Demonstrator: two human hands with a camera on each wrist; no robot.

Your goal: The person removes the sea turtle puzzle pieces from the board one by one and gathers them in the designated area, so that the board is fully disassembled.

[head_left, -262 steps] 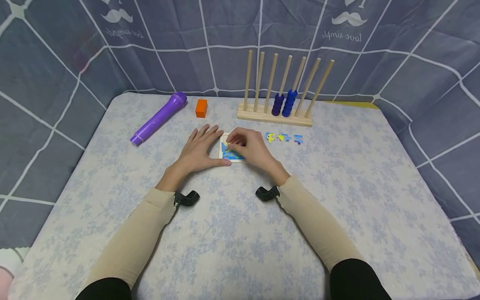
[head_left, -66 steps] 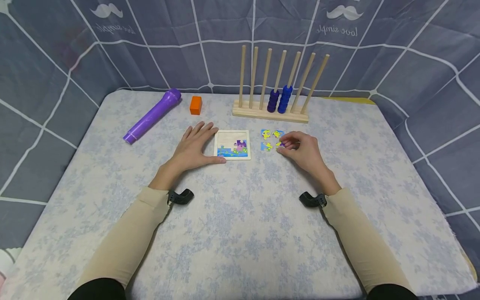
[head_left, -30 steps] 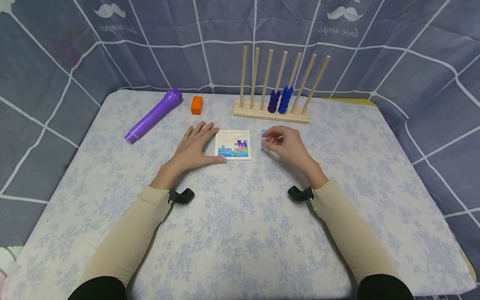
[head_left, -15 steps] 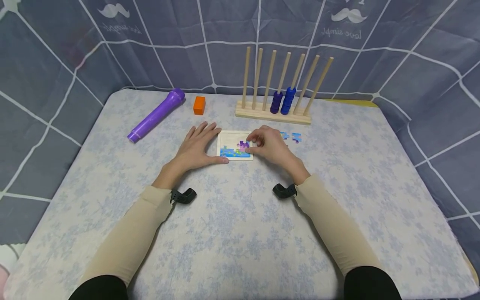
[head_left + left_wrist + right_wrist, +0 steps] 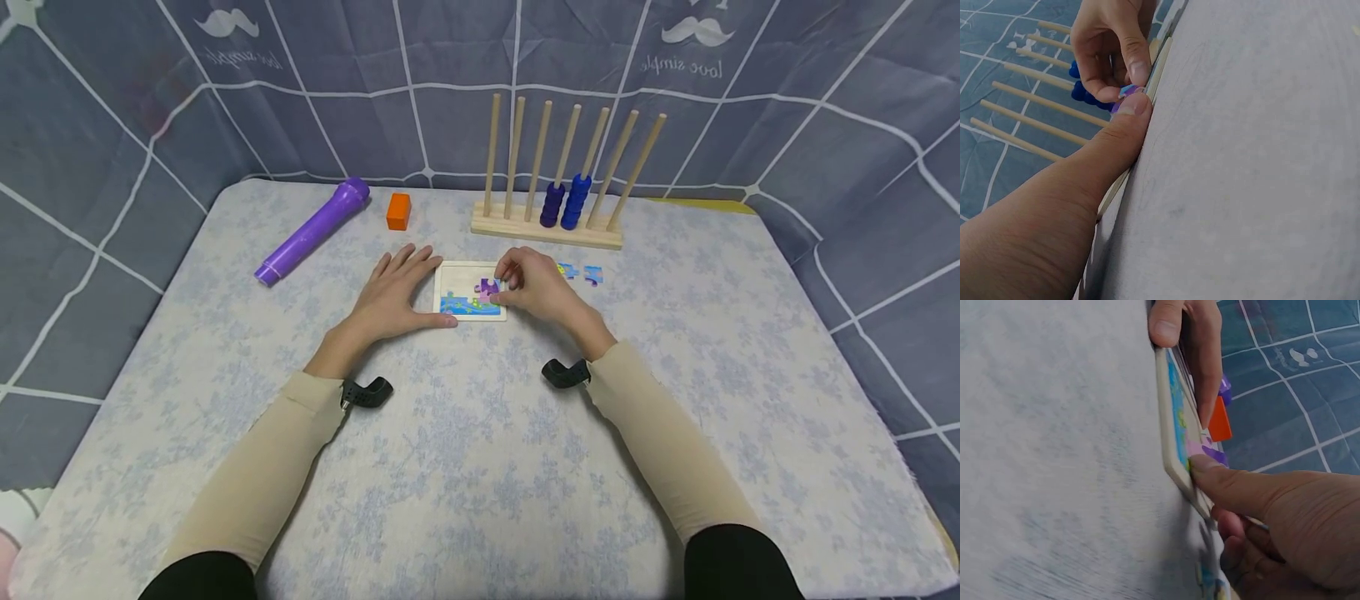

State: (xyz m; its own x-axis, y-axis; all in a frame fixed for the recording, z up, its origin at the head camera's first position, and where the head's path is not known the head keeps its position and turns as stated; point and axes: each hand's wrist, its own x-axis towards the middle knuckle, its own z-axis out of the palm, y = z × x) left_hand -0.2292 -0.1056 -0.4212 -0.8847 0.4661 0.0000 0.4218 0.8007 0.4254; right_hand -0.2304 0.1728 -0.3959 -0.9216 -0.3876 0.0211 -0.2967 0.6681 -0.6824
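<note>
We saw a shallow puzzle tray point(image 5: 459, 280) flat on the patterned tablecloth point(image 5: 480, 467), between the two hands; its rim was pale wood and its bare floor a creamy beige towards the upper left; along the near side ran a blue band of fitted pieces point(image 5: 468, 308), flecked with yellow and green, and above its right end we made out a pink and purple section point(image 5: 486, 288) with a knob jutting left. The left hand point(image 5: 393, 300) lay with fingers spread wide at the tray's left side, its thumb at the near left corner; the right hand point(image 5: 543, 292) reached over the tray's right edge, thumb and forefinger pinching a small puzzle piece point(image 5: 1129, 91); we caught blue and purple on it, though the fingers hid most of its picture. Just beyond that hand we found a light-blue piece point(image 5: 593, 274) with a purple tab, and beside it a yellow-and-blue piece point(image 5: 570, 271), partly covered by the hand; farther back stood a wooden peg rack point(image 5: 540, 230) with dark purple beads point(image 5: 552, 206) and blue beads point(image 5: 577, 202); to its left lay an orange block point(image 5: 398, 212) and a purple microphone-shaped object point(image 5: 313, 232).
</note>
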